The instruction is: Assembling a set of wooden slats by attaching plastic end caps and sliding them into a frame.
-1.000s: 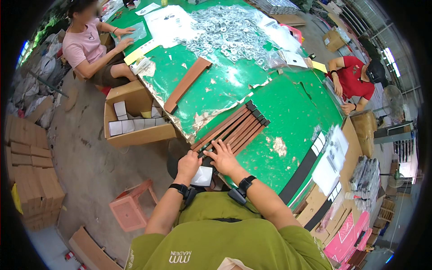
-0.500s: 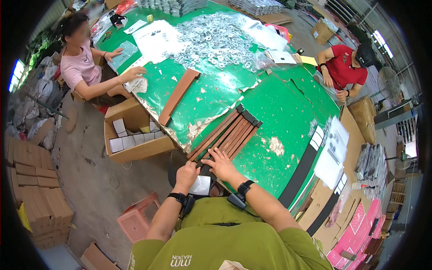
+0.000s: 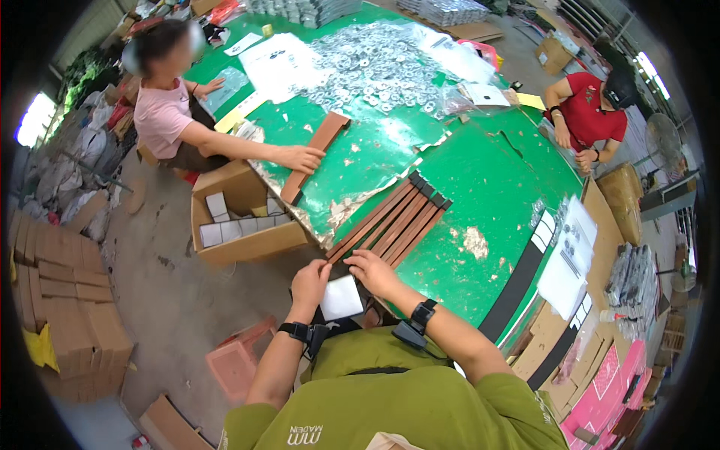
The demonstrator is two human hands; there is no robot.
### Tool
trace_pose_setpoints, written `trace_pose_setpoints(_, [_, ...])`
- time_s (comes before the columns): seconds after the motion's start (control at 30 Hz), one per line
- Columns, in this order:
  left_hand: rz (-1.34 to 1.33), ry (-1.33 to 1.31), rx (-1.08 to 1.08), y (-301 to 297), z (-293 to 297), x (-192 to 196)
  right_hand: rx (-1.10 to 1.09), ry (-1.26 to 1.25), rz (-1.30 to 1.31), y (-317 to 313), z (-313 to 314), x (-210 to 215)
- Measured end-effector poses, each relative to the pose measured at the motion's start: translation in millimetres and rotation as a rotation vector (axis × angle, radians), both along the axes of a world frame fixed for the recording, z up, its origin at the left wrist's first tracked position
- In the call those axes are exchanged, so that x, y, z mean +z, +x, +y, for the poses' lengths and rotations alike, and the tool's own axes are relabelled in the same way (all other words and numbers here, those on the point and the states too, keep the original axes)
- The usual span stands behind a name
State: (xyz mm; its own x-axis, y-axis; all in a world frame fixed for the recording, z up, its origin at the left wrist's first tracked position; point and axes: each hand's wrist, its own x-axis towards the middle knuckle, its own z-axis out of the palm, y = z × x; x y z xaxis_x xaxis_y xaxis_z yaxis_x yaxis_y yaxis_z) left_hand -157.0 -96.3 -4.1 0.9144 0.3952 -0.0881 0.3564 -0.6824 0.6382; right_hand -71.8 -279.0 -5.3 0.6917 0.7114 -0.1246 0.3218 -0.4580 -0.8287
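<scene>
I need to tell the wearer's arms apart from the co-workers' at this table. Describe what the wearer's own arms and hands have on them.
Both forearms are bare below short olive-green sleeves. Each wrist carries a black band with a small black device clipped to it: one on the left wrist, one on the right wrist. The left hand and right hand wear no gloves; no rings can be made out.

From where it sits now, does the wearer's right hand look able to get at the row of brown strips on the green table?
Probably yes. The right hand lies at the near end of the brown strips, seemingly touching them, and nothing lies between. The left hand is beside it, at a white card.
</scene>
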Motion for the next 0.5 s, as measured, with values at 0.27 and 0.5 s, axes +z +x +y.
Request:
trace_pose_setpoints(0.27, [-0.209, 0.055, 0.168, 16.3, 2.5, 23.6, 0.037, 0.236, -0.247, -7.0, 25.0, 54.6])
trace_pose_setpoints(0.5, [-0.188, -0.145, 0.254, 16.0, 0.9, 31.2, 0.150, 0.115, -0.326, -16.8, 20.4, 49.2])
